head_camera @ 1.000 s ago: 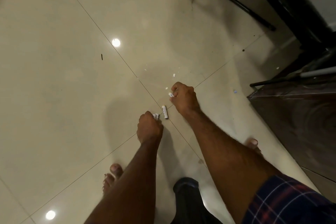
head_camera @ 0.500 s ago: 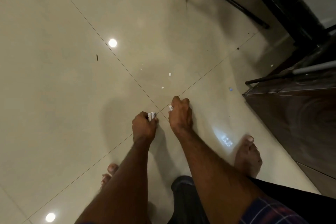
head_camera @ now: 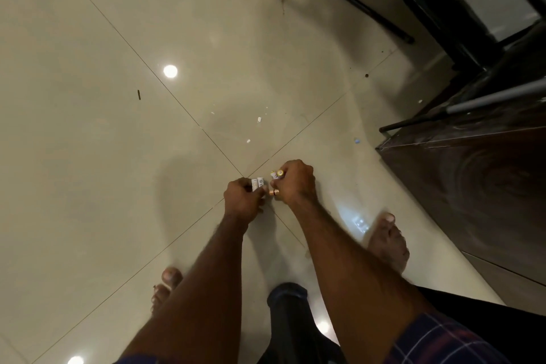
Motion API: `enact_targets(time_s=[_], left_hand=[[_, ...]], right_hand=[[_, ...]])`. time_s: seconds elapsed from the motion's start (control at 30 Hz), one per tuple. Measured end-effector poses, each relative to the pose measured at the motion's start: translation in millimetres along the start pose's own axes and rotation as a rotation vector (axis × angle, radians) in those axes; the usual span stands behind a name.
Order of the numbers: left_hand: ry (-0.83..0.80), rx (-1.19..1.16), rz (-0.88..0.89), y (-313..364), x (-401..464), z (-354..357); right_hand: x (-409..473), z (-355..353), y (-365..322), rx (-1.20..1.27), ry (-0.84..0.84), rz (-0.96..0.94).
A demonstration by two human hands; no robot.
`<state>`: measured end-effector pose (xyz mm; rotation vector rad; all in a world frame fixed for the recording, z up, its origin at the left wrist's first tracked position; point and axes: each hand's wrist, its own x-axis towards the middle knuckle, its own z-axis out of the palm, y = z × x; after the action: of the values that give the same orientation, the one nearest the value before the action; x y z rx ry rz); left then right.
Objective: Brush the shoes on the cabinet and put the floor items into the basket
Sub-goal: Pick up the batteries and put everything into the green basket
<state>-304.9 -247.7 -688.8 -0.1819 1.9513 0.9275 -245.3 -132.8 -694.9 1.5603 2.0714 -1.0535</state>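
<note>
Our left hand (head_camera: 242, 201) grips two white batteries (head_camera: 257, 183); our right hand (head_camera: 294, 183) grips more batteries (head_camera: 277, 175), ends pointing left. No basket is in view.

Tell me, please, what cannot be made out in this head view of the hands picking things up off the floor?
- Small white cylinders in the left hand: the curled fingers hide their full length and their number.
- Items in the right hand: mostly covered by the grip; type unclear.
- White specks on the floor: too small to identify.
- Basket and shoes: outside the frame.
</note>
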Motion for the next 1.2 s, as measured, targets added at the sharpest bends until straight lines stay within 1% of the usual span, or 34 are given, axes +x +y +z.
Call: enact_targets(time_s=[0.1,0.17,0.23,0.3,0.43,0.53,0.67,0.8,0.87,0.97,1.03,1.2], left_hand=[[-0.072,-0.113,-0.019,8,-4,1],[-0.137,-0.160,-0.021,16,-11,3],[-0.198,-0.177,-0.005,27,-21,7],[-0.251,-0.191,0.020,43,-35,10],[-0.307,-0.149,0.099,84,-77,15],[-0.335,-0.120,0.182,122,-125,17],[-0.363,-0.091,0.301,163,-206,25],[-0.433,-0.078,0.474,197,-295,44],[-0.487,-0.075,0.549,211,-341,59],[-0.616,-0.027,0.617,230,-404,90],[-0.685,0.048,0.654,245,-443,122],[-0.757,0.208,0.729,286,-516,227]], right_hand=[[2,-17,7,0.405,-0.082,0.143],[-3,-34,14,0.678,-0.170,0.211],[-13,-51,19,0.860,-0.247,0.235],[-25,-68,24,0.941,-0.267,0.235],[-62,-115,28,1.032,-0.201,0.210],[-102,-168,26,1.114,-0.133,0.145],[-169,-242,26,1.121,-0.010,0.028],[-257,-317,40,1.064,0.152,-0.121],[-298,-352,60,1.076,0.225,-0.185],[-347,-402,100,1.101,0.316,-0.221],[-375,-435,136,1.110,0.390,-0.206],[-413,-520,236,1.123,0.567,-0.130]])
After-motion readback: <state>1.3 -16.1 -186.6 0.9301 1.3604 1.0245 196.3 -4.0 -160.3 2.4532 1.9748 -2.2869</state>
